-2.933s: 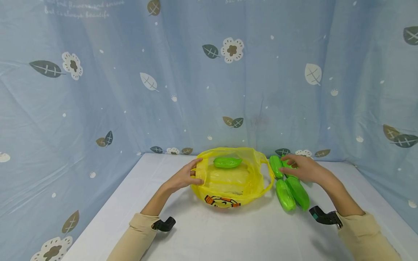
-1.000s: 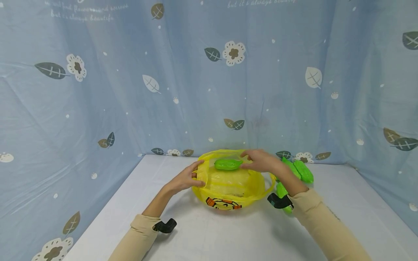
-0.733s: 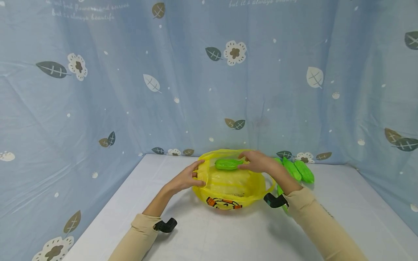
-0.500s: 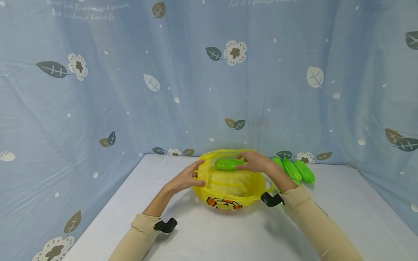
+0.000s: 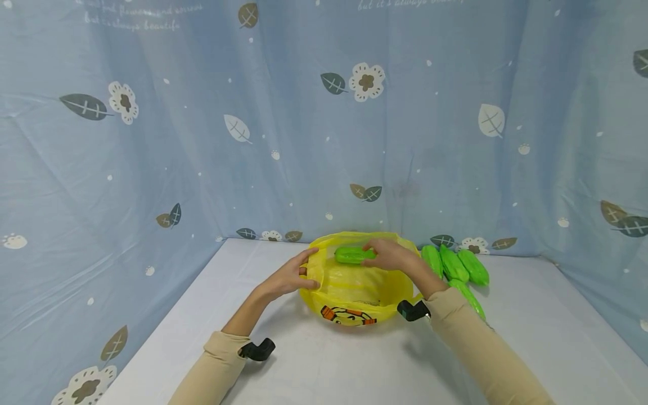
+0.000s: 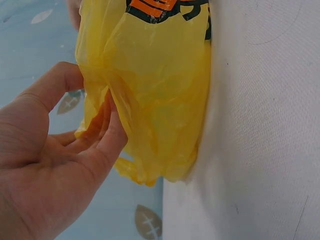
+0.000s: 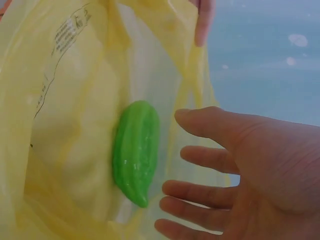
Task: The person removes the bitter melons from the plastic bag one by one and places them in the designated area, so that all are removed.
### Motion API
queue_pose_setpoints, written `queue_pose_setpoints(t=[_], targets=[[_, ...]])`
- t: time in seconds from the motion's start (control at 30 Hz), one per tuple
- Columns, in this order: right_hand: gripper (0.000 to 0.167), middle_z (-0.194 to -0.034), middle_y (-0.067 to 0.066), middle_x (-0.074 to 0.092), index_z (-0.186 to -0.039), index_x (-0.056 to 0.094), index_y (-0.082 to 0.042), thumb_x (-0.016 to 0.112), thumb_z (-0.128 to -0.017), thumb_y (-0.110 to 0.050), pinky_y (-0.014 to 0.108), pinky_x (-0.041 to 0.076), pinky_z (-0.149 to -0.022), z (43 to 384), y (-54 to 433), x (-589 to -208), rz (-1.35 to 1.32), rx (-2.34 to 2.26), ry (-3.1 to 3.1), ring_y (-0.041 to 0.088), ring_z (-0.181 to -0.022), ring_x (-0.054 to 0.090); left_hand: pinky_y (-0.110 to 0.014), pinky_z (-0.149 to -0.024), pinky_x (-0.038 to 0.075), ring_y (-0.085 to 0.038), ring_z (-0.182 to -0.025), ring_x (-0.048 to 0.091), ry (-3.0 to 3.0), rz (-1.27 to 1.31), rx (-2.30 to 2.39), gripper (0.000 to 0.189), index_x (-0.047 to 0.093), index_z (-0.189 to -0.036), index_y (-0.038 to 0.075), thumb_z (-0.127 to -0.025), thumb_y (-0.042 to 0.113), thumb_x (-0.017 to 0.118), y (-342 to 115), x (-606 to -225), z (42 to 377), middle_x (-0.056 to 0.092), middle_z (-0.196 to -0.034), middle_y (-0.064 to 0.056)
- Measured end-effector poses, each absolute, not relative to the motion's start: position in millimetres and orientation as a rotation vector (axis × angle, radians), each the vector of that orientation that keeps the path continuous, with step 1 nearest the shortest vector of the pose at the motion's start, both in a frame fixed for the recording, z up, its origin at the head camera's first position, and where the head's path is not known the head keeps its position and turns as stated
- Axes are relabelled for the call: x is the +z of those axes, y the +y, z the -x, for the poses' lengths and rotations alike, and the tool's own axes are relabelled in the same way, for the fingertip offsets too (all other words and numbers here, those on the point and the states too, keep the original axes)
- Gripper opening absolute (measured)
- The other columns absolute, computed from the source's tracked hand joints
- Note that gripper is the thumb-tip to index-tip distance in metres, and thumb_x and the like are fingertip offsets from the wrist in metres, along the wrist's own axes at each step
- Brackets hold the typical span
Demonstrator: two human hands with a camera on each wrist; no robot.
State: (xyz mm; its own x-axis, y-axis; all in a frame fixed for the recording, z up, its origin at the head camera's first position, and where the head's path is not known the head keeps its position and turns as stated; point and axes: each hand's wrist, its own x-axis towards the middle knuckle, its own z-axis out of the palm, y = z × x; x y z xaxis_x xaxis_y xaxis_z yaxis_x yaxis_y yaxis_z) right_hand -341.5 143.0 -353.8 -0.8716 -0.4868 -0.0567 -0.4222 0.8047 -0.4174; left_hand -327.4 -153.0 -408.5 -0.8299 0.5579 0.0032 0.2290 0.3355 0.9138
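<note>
A yellow plastic bag (image 5: 349, 289) stands with its mouth wide open at the back of the table. A green ridged toy cucumber (image 7: 137, 150) lies inside it. My left hand (image 5: 288, 275) holds the bag's left side, its fingers tucked into a fold of the plastic and the thumb on the outside (image 6: 75, 145). My right hand (image 5: 387, 255) reaches into the mouth, fingertips overlapping the cucumber's right end in the head view. In the right wrist view the fingers of the right hand (image 7: 250, 175) are spread and straight, with a gap to the cucumber.
Several more green toy cucumbers (image 5: 473, 267) lie in a cluster to the bag's right, partly behind the right forearm. They rest on a white tabletop (image 5: 344, 365). A patterned blue curtain (image 5: 304, 140) hangs behind and along both sides.
My right hand has come left from the cucumber cluster into the bag, then crept further left over the cucumber's end. The left hand stays on the bag.
</note>
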Motion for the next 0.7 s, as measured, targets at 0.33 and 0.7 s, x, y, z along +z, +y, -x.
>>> queue_pose_setpoints(t=[0.33, 0.7], targets=[[0.046, -0.133, 0.021, 0.060, -0.132, 0.057, 0.001, 0.062, -0.096, -0.027, 0.048, 0.049, -0.098, 353, 137, -363, 0.796, -0.564, 2.893, 0.039, -0.121, 0.057, -0.038, -0.097, 0.052, -0.026, -0.122, 0.058, 2.316, -0.697, 1.484, 0.096, 0.017, -0.158, 0.020, -0.081, 0.018, 0.074, -152, -411, 327, 0.043, -0.150, -0.010], [0.049, -0.139, 0.016, 0.057, -0.136, 0.056, -0.001, 0.063, -0.096, -0.027, 0.049, 0.042, -0.108, 361, 130, -372, 0.822, -0.508, 2.869, 0.035, -0.129, 0.053, -0.039, -0.097, 0.052, -0.027, -0.123, 0.058, 2.304, -0.703, 1.490, 0.096, 0.016, -0.158, 0.019, -0.082, 0.017, 0.074, -153, -411, 326, 0.041, -0.151, -0.011]])
